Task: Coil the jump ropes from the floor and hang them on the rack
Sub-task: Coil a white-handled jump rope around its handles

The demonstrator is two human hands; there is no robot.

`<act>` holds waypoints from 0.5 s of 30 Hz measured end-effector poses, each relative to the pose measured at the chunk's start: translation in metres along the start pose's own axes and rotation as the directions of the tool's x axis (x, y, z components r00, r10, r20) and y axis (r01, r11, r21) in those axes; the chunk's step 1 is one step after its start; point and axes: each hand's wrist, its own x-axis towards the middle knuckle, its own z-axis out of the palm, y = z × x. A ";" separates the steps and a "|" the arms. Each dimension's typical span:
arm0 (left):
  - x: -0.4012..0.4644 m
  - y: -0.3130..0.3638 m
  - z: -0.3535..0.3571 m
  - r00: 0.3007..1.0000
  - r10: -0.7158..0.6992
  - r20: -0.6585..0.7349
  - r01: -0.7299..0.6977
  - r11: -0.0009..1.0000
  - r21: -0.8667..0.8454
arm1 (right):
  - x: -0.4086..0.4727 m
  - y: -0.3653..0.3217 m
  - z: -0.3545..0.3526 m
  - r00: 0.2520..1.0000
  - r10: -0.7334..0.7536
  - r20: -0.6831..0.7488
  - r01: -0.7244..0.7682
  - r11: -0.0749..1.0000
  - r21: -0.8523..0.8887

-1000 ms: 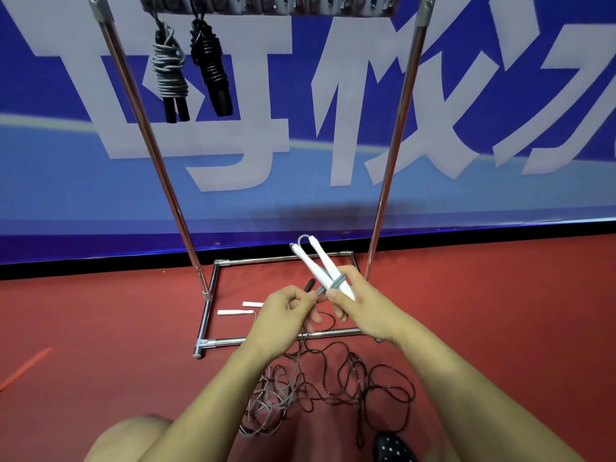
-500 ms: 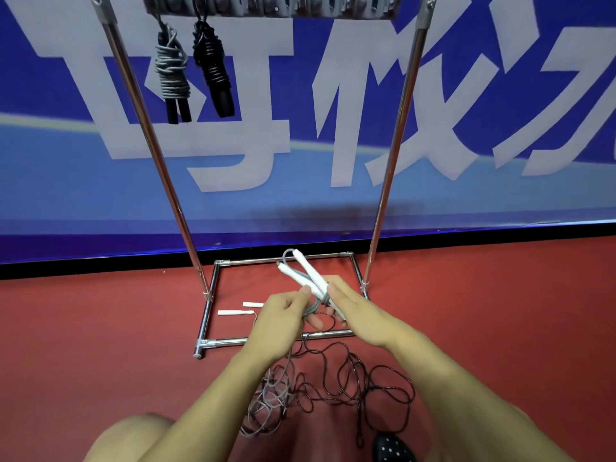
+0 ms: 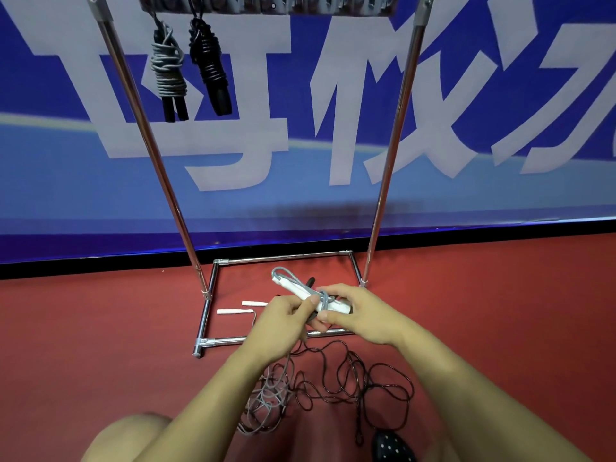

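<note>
- Two white jump rope handles (image 3: 300,291) lie side by side across both hands, above the red floor (image 3: 100,328).
- Right hand (image 3: 360,315) fingers clasp the handles' near end.
- Left hand (image 3: 280,325) fingers pinch the grey cord (image 3: 323,296) looped over the handles.
- Loose cords (image 3: 333,391) lie tangled on the floor below.
- Two coiled ropes (image 3: 186,68) hang on the metal rack (image 3: 393,145).

Red floor (image 3: 100,328); blue banner (image 3: 50,195); white handles (image 3: 328,303)

banner (image 3: 333,201): blue, white characters | floor (image 3: 83,328): red | dotted shoe (image 3: 391,448), possibly
</note>
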 end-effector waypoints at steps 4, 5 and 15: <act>-0.003 0.000 0.000 0.996 0.064 0.060 -0.065 0.998 0.022 | -0.004 -0.003 -0.007 0.995 0.029 0.093 -0.055 0.953 0.297; -0.002 -0.001 0.001 0.993 0.085 0.082 -0.088 0.996 0.026 | -0.005 -0.003 -0.007 0.987 0.028 0.155 -0.085 0.925 0.369; -0.005 0.005 0.000 0.970 0.149 0.193 -0.148 0.989 -0.019 | -0.015 -0.010 -0.007 0.917 -0.026 0.398 -0.179 0.865 0.469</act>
